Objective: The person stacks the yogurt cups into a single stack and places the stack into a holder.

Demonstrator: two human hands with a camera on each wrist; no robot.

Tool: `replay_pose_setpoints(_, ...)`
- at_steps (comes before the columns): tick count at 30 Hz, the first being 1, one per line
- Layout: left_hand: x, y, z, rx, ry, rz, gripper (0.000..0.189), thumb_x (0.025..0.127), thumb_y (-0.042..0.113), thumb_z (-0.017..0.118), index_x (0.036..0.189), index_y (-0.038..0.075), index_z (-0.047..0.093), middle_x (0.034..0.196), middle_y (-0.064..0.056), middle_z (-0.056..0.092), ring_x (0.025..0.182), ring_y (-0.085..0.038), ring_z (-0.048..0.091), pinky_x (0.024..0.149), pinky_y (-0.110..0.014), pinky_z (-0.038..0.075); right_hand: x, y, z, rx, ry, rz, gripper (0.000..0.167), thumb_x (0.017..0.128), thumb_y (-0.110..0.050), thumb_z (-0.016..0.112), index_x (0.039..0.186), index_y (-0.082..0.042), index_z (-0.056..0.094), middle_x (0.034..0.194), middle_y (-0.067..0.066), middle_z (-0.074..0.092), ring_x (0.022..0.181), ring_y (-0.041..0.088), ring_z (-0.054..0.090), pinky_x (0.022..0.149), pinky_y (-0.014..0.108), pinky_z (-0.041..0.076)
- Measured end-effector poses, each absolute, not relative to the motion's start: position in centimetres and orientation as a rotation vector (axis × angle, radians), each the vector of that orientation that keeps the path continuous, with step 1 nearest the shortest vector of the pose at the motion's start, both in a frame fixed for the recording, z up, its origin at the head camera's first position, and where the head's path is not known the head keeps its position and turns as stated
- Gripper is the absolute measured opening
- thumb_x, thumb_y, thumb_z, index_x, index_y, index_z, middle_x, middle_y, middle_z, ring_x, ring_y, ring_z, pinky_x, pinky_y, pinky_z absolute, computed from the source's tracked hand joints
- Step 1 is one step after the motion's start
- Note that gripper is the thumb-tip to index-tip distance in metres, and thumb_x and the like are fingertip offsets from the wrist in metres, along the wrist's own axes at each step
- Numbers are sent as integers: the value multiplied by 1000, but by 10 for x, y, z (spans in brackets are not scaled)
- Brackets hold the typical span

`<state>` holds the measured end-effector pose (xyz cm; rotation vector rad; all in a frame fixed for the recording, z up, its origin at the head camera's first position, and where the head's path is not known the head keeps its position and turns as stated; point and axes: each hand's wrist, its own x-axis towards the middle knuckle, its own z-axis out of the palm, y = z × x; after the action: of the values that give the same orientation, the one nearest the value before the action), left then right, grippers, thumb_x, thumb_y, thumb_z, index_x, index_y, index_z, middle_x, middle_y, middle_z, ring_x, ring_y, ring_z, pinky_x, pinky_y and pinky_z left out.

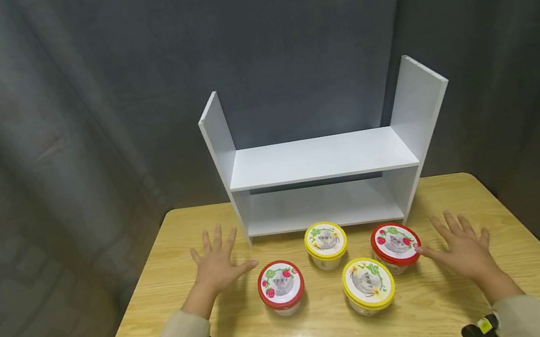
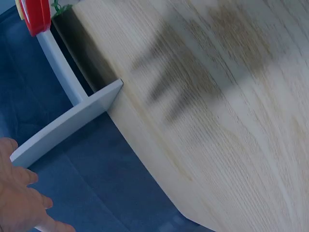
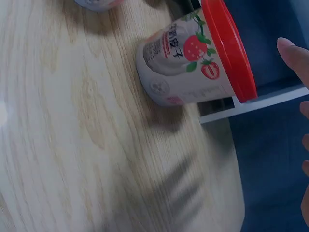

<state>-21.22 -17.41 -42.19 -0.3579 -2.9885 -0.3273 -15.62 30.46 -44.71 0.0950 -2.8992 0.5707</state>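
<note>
With left grip (image 1: pixel 216 267) and right grip (image 1: pixel 462 250) spread and empty, we risk tipping the right red tub (image 1: pixel 395 244) if the right grip swings inward.

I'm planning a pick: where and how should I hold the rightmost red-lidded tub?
Probably round the red lid's rim, from above and the right: the tub stands upright, its round lid overhangs, and a yellow-lidded tub sits to its left.

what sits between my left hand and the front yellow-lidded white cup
A round red-lidded white cup stands between them, in the head view.
</note>
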Motion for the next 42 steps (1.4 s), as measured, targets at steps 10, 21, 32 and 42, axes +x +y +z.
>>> replay_pose_setpoints(10, -203, -160, -432, -459, -2962, -491, 95, 64, 65, 57, 138, 17, 22, 141, -16, 9, 125, -42, -2, 85, -70, 0, -159, 291, -458, 123, -2880, 662, 86, 75, -51, 57, 135, -2, 21, 134, 32, 14, 121, 49, 3, 85, 68, -11)
replay_pose_setpoints(21, -194, -151, -451, -577, -2962, -785, 99, 59, 64, 62, 138, 21, 21, 142, -13, 10, 127, -35, -2, 91, -65, 1, -164, 282, -472, 128, -2845, 792, 93, 68, -45, 67, 133, 6, 22, 132, 32, 21, 119, 49, 13, 88, 67, 3)
replay_pose_setpoints(32, -189, -146, -467, -745, -2922, -918, 103, 55, 58, 69, 136, 10, 27, 140, -16, 17, 126, -38, 8, 89, -65, 15, -170, 273, -484, 90, -2808, 1074, 102, 63, -39, 74, 132, 10, 16, 133, 34, 15, 119, 48, 14, 90, 63, 15)
replay_pose_setpoints(42, -186, -143, -477, -807, -2916, -1076, 103, 55, 52, 73, 137, 13, 24, 139, -18, 20, 126, -39, 9, 88, -66, 16, -172, 269, -494, 65, -2754, 1261, 103, 64, -33, 75, 136, 2, 11, 133, 30, 20, 118, 47, 21, 89, 61, 21)
